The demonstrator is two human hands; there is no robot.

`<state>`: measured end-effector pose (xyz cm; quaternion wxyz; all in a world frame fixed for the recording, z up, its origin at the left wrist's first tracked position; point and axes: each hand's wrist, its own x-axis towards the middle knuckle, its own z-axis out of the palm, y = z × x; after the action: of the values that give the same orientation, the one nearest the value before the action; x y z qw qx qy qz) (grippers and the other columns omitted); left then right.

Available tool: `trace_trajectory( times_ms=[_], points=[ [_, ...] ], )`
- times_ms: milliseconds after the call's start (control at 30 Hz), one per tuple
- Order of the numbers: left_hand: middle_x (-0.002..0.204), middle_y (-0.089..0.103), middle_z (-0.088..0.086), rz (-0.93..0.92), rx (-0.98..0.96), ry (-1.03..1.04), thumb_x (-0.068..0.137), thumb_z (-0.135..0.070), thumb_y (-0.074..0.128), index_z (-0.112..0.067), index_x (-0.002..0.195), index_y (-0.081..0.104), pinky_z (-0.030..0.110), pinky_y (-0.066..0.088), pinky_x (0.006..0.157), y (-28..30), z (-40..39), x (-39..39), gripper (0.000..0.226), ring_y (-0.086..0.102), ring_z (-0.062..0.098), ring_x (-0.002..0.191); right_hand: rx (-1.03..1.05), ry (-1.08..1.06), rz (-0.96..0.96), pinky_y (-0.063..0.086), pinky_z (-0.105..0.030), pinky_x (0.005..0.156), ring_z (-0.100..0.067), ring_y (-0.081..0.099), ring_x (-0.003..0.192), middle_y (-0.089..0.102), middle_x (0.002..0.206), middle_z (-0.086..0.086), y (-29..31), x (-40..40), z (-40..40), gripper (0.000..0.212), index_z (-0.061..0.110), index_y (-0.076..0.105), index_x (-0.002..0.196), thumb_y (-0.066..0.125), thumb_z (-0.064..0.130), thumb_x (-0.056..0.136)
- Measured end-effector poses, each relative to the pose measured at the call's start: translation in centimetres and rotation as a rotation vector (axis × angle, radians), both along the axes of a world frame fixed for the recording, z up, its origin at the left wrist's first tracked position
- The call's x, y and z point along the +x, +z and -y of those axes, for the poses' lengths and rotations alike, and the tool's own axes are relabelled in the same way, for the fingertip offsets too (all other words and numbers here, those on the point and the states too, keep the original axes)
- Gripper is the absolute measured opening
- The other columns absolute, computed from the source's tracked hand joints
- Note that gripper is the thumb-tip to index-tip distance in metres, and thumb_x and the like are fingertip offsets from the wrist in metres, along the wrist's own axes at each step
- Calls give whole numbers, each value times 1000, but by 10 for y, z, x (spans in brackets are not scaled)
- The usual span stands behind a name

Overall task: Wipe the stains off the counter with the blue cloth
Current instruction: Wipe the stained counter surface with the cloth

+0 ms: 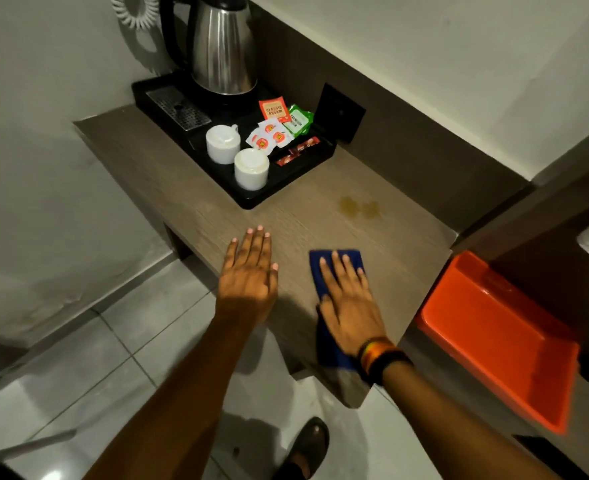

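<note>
A folded blue cloth [321,271] lies on the wooden counter [189,202] near its front edge. My right hand [350,299] presses flat on top of the cloth, fingers spread, covering most of it. My left hand [249,275] rests flat on the bare counter just left of the cloth, fingers apart and holding nothing. Two yellowish-brown stains [357,206] sit on the counter beyond the cloth, toward the back wall panel, apart from both hands.
A black tray [251,199] at the back left carries a steel kettle [222,46], two upturned white cups [237,157] and several sachets [279,129]. An orange bin [494,337] stands right of the counter. A black wall socket [340,112] sits behind the tray.
</note>
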<state>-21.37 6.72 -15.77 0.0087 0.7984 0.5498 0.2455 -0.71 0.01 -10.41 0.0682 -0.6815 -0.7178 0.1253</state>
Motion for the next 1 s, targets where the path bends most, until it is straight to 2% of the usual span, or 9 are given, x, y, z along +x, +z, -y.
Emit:
trace_trajectory(
  times_ms=[167,200,300,367,467,600,733,867,1000],
  points=[
    [176,6,9,12,-439,-94,102,-43,11,-11,165,10,38,-3,132,26,-25,-4,71,3,18,162,-1,-193,-19,-2,-45,125,-17,-6,154,-1,167,2,-5,55,12,65,32,5,157,26,43,96],
    [175,11,9,50,-394,-118,104,-43,14,-11,164,15,39,1,132,24,-26,-5,69,8,18,162,4,-243,5,-1,-45,125,-19,-4,154,1,167,-2,-7,66,-4,67,29,7,158,25,44,95],
    [159,48,15,146,37,-80,111,-28,46,-5,151,50,46,37,124,2,-19,-5,47,44,21,150,4,-400,57,2,-47,125,-25,1,154,6,167,-9,-10,91,-69,69,20,10,158,25,42,95],
    [154,54,14,167,115,-66,108,-23,54,-5,147,56,45,43,119,-9,-21,-4,42,51,21,145,-4,-488,67,2,-49,124,-26,1,154,6,168,-9,-12,93,-113,65,19,10,158,27,39,98],
    [157,51,13,124,68,-72,108,-25,51,-7,150,53,47,42,120,-8,-31,-5,46,47,23,148,21,-368,39,1,-47,125,-23,2,154,6,167,-5,-12,67,-131,65,22,11,158,32,35,98],
    [159,48,13,107,28,-69,109,-27,50,-7,152,50,48,43,119,-7,-27,-7,47,45,22,149,-2,-63,-61,-4,-40,124,-11,-5,152,-1,164,10,-3,43,-55,64,34,8,157,31,37,97],
    [160,47,12,123,-33,-91,109,-29,47,-9,152,49,47,41,121,0,-27,-8,48,44,22,150,70,-247,-102,1,-43,125,-17,4,154,12,165,3,-7,85,-61,63,31,19,156,33,34,94],
    [167,36,10,136,-178,-116,106,-35,32,-11,158,39,39,19,129,5,-36,-8,57,33,22,155,72,-515,-90,5,-48,125,-24,10,153,19,165,-8,-9,118,-159,60,20,25,156,30,29,97],
    [167,36,12,176,-224,-146,105,-38,27,-9,158,38,42,16,128,2,-43,-10,62,30,25,156,64,-342,-85,4,-46,125,-22,11,153,19,165,-5,-10,75,-216,57,21,23,156,34,24,100]
  ],
)
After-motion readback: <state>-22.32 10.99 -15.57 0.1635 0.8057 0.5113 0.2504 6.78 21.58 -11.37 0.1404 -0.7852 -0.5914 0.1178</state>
